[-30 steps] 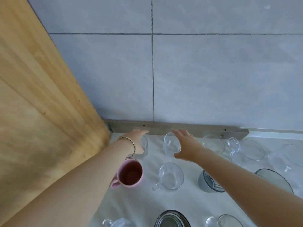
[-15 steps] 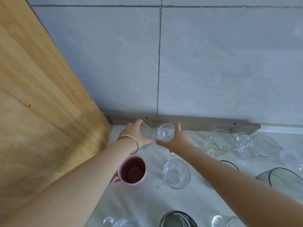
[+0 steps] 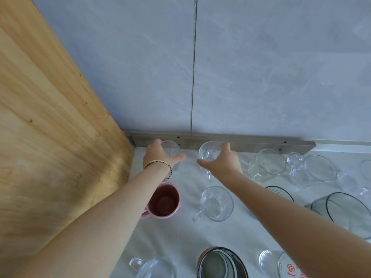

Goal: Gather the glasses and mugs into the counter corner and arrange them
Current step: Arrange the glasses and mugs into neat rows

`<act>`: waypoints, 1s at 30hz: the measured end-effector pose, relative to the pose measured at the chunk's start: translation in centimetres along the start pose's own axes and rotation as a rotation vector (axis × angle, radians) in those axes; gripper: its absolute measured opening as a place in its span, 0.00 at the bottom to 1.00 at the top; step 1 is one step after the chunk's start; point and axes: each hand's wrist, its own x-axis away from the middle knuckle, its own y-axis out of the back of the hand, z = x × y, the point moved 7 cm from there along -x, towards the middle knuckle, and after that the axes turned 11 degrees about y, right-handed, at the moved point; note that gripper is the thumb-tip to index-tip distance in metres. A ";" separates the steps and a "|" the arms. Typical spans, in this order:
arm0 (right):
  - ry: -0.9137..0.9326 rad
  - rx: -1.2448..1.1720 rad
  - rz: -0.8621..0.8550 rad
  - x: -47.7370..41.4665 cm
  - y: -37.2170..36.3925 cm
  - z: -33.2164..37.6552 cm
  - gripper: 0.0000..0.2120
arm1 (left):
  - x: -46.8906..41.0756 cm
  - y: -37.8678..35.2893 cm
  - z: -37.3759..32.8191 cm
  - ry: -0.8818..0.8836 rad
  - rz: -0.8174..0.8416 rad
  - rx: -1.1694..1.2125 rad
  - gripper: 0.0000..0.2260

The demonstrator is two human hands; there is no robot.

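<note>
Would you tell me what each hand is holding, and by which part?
Left hand holds the corner glass round its side wall; right hand holds the neighbouring glass likewise.

- Wooden side panel (image 3: pixel 50 137): light, grained, knotted; stands at left and meets the wall at the corner.
- Grey wall tiles (image 3: pixel 261 67): marbled, with one vertical grout line.
- Metal strip (image 3: pixel 251 144): runs along the wall base, with screw holes.
- Smoked-glass bowl (image 3: pixel 345 213): upright, at right.
- Round dark-rimmed container (image 3: pixel 220 263): cut off by the bottom edge.

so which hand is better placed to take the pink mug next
Left, likely: the pink mug stands beside that forearm, and the left hand is nearer it than the right hand.
</note>
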 end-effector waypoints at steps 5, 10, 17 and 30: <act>0.028 0.039 0.037 0.3 0.1 -0.1 0.38 | -0.7 0.4 0.4 0.003 -0.010 0.010 0.40; 0.056 0.074 0.051 0.0 0.4 0.4 0.37 | -0.7 0.3 0.4 -0.003 -0.011 0.052 0.40; 0.032 0.166 0.076 1.1 1.1 0.5 0.42 | 1.0 0.2 0.3 0.038 -0.026 -0.057 0.44; 0.072 0.266 0.126 2.3 11.1 -8.6 0.48 | 8.2 -7.6 -7.4 -0.299 0.193 -0.347 0.40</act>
